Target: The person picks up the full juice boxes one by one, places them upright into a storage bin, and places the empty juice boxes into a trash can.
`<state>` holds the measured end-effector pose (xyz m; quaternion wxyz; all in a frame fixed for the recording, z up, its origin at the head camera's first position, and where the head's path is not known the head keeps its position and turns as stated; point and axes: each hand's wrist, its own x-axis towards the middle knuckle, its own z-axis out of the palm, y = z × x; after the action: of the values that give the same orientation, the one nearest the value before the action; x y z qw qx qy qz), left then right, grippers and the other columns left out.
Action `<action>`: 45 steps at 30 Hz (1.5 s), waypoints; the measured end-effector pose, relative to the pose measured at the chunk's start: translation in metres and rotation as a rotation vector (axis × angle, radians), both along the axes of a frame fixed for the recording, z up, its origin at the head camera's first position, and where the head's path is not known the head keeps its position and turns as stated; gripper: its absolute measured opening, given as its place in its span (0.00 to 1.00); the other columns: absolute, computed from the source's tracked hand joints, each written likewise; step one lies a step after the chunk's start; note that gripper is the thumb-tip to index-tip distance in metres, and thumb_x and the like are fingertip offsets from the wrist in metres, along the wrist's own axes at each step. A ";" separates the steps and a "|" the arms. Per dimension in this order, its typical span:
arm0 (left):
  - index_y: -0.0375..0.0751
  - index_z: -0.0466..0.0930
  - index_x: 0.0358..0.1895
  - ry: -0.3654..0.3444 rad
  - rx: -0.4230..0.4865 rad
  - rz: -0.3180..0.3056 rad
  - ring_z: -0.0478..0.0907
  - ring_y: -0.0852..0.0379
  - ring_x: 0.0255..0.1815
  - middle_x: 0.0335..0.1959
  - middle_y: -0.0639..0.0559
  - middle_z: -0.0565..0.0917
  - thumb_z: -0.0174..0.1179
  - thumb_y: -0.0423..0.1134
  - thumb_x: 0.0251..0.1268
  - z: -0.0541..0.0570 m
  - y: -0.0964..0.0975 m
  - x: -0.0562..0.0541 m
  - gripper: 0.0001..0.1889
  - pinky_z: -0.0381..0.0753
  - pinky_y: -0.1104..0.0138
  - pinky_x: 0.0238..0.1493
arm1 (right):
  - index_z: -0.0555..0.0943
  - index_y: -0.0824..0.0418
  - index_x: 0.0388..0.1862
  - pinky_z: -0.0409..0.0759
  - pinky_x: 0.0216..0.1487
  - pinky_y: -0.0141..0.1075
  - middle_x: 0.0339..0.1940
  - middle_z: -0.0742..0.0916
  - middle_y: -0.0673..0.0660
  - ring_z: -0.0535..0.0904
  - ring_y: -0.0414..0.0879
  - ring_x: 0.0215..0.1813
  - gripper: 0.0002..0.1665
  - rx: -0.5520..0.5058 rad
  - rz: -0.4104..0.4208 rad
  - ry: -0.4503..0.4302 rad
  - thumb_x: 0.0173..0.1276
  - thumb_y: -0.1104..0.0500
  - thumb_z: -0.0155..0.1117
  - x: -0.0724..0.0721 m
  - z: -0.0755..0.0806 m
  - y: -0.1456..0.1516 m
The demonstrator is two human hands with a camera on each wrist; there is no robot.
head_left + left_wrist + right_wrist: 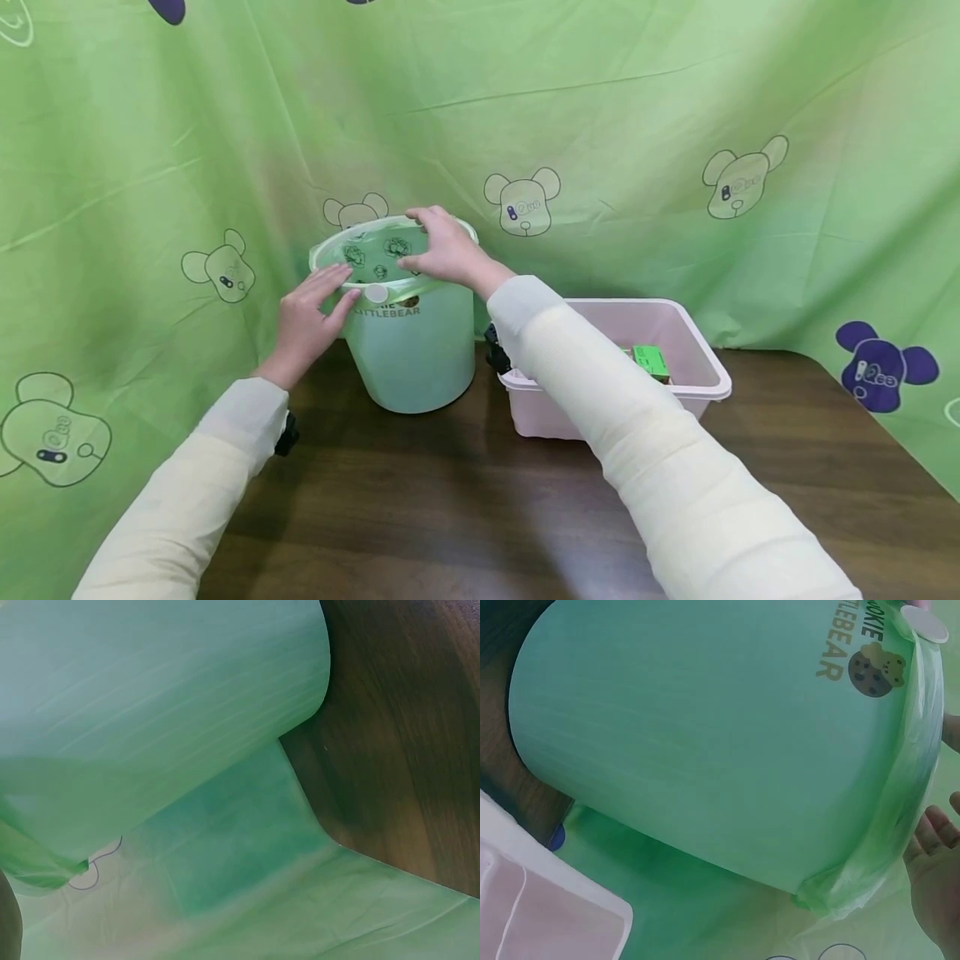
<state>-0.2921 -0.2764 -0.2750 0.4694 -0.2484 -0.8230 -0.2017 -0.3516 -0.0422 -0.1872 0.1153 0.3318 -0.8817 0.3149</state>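
A mint-green trash bin (420, 358) with a bear print stands upright on the table. Its white rim ring (318, 254) sits over a thin green trash bag (375, 250) that lines the inside and overhangs the edge, as the bag (915, 757) does in the right wrist view. My left hand (307, 321) rests at the rim's near left, fingers extended and thumb apart. Over the right part of the opening is my right hand (450, 250), its fingers spread by the rim and its thumb above the bag. Only a sliver of my left hand (9, 922) shows in the left wrist view.
A pink plastic basin (693, 367) stands right of the bin, partly behind my right forearm. A bright green box (650, 362) lies inside it. A green curtain (600, 125) with bear prints hangs behind and beside the dark wooden table (420, 508).
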 end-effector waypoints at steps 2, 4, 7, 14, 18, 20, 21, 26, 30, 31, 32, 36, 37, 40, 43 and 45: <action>0.34 0.80 0.56 -0.009 -0.005 -0.001 0.76 0.43 0.60 0.56 0.39 0.80 0.65 0.39 0.62 0.001 0.000 0.000 0.20 0.66 0.59 0.68 | 0.61 0.60 0.74 0.70 0.64 0.41 0.67 0.71 0.59 0.68 0.50 0.65 0.47 -0.004 0.011 0.013 0.60 0.51 0.73 0.001 0.000 0.003; 0.33 0.80 0.56 -0.018 -0.009 -0.001 0.76 0.43 0.60 0.56 0.40 0.80 0.65 0.39 0.62 0.001 0.000 -0.001 0.20 0.66 0.58 0.68 | 0.62 0.60 0.74 0.71 0.64 0.42 0.66 0.71 0.60 0.68 0.52 0.65 0.47 -0.018 0.026 0.019 0.61 0.51 0.73 0.003 -0.001 0.008; 0.33 0.80 0.56 -0.030 -0.024 0.001 0.76 0.43 0.60 0.55 0.40 0.81 0.64 0.39 0.63 0.001 -0.001 0.000 0.20 0.67 0.56 0.68 | 0.62 0.61 0.74 0.70 0.64 0.41 0.67 0.71 0.60 0.68 0.53 0.66 0.45 -0.024 0.037 0.023 0.62 0.52 0.72 0.005 -0.002 0.014; 0.33 0.80 0.55 -0.028 -0.054 -0.007 0.77 0.42 0.59 0.55 0.39 0.81 0.64 0.40 0.62 0.002 -0.002 0.003 0.20 0.69 0.53 0.66 | 0.63 0.60 0.73 0.70 0.65 0.42 0.67 0.70 0.59 0.68 0.52 0.66 0.44 -0.044 0.034 0.039 0.63 0.52 0.71 0.010 -0.004 0.031; 0.33 0.80 0.55 -0.009 -0.064 -0.006 0.77 0.42 0.58 0.55 0.39 0.81 0.65 0.40 0.62 0.002 -0.004 0.002 0.20 0.69 0.52 0.65 | 0.63 0.60 0.73 0.71 0.63 0.42 0.68 0.70 0.58 0.68 0.51 0.66 0.43 -0.052 0.036 0.056 0.63 0.52 0.71 0.013 -0.003 0.042; 0.33 0.80 0.55 -0.001 -0.066 -0.007 0.77 0.42 0.58 0.55 0.39 0.81 0.64 0.40 0.62 0.003 -0.005 0.001 0.20 0.70 0.51 0.65 | 0.64 0.60 0.73 0.71 0.63 0.42 0.67 0.70 0.58 0.68 0.50 0.66 0.43 -0.056 0.033 0.070 0.63 0.52 0.71 0.014 -0.003 0.048; 0.33 0.80 0.55 0.002 -0.068 -0.007 0.77 0.42 0.58 0.55 0.39 0.81 0.64 0.40 0.62 0.003 -0.005 0.000 0.21 0.70 0.51 0.65 | 0.64 0.60 0.73 0.71 0.62 0.42 0.67 0.71 0.58 0.68 0.50 0.66 0.43 -0.059 0.032 0.078 0.63 0.52 0.71 0.014 -0.003 0.051; 0.34 0.80 0.56 0.008 -0.068 -0.005 0.78 0.41 0.57 0.55 0.39 0.81 0.65 0.41 0.61 0.004 -0.006 0.001 0.22 0.71 0.54 0.64 | 0.65 0.63 0.72 0.69 0.64 0.41 0.66 0.72 0.60 0.69 0.51 0.64 0.41 -0.077 0.035 0.100 0.64 0.54 0.70 0.017 -0.006 0.070; 0.35 0.80 0.56 0.014 -0.059 -0.013 0.78 0.40 0.56 0.55 0.39 0.81 0.66 0.42 0.59 0.006 -0.006 0.002 0.23 0.73 0.52 0.62 | 0.65 0.65 0.71 0.67 0.66 0.40 0.64 0.73 0.60 0.69 0.52 0.64 0.40 -0.108 0.043 0.098 0.64 0.55 0.70 0.018 -0.008 0.085; 0.35 0.80 0.57 0.015 -0.057 -0.018 0.79 0.40 0.55 0.54 0.39 0.81 0.66 0.42 0.59 0.008 -0.006 0.003 0.23 0.74 0.52 0.61 | 0.65 0.65 0.71 0.67 0.66 0.40 0.64 0.73 0.60 0.69 0.52 0.64 0.40 -0.110 0.045 0.097 0.64 0.55 0.70 0.018 -0.008 0.088; 0.35 0.80 0.57 0.015 -0.055 -0.023 0.79 0.40 0.56 0.55 0.39 0.81 0.65 0.42 0.60 0.009 -0.006 0.004 0.23 0.74 0.51 0.61 | 0.65 0.65 0.71 0.68 0.66 0.40 0.64 0.73 0.60 0.69 0.53 0.65 0.40 -0.112 0.046 0.098 0.64 0.55 0.70 0.019 -0.008 0.092; 0.36 0.79 0.58 0.008 -0.051 -0.039 0.78 0.40 0.57 0.56 0.41 0.80 0.64 0.42 0.61 0.016 -0.002 0.005 0.23 0.72 0.53 0.63 | 0.65 0.64 0.71 0.68 0.66 0.41 0.63 0.74 0.60 0.69 0.54 0.65 0.39 -0.116 0.044 0.104 0.65 0.55 0.69 0.021 -0.008 0.107; 0.36 0.79 0.58 0.008 -0.055 -0.042 0.77 0.41 0.58 0.57 0.41 0.80 0.64 0.42 0.61 0.018 -0.001 0.006 0.23 0.72 0.53 0.63 | 0.65 0.64 0.71 0.68 0.66 0.41 0.64 0.74 0.59 0.69 0.54 0.65 0.39 -0.115 0.041 0.108 0.65 0.55 0.69 0.022 -0.008 0.111; 0.36 0.78 0.60 0.010 -0.066 -0.051 0.77 0.41 0.58 0.58 0.42 0.80 0.63 0.42 0.62 0.026 0.005 0.007 0.23 0.72 0.53 0.63 | 0.64 0.64 0.71 0.68 0.67 0.43 0.66 0.73 0.60 0.69 0.54 0.66 0.39 -0.110 0.038 0.110 0.66 0.55 0.68 0.023 -0.006 0.123; 0.36 0.77 0.61 0.007 -0.081 -0.063 0.76 0.42 0.59 0.59 0.42 0.79 0.62 0.44 0.63 0.035 0.013 0.008 0.25 0.72 0.53 0.63 | 0.63 0.63 0.72 0.66 0.68 0.45 0.69 0.72 0.59 0.68 0.54 0.67 0.40 -0.090 0.025 0.113 0.67 0.53 0.67 0.024 -0.005 0.136; 0.36 0.76 0.62 -0.006 -0.095 -0.071 0.76 0.43 0.60 0.60 0.42 0.79 0.61 0.46 0.63 0.040 0.019 0.009 0.26 0.71 0.53 0.64 | 0.63 0.63 0.73 0.65 0.69 0.46 0.70 0.71 0.60 0.67 0.55 0.68 0.40 -0.081 0.013 0.117 0.67 0.53 0.67 0.026 -0.005 0.144</action>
<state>-0.2828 -0.2578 -0.2350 0.4472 -0.2988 -0.8237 -0.1797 -0.3255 0.1020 -0.1924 0.1779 0.3502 -0.8578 0.3314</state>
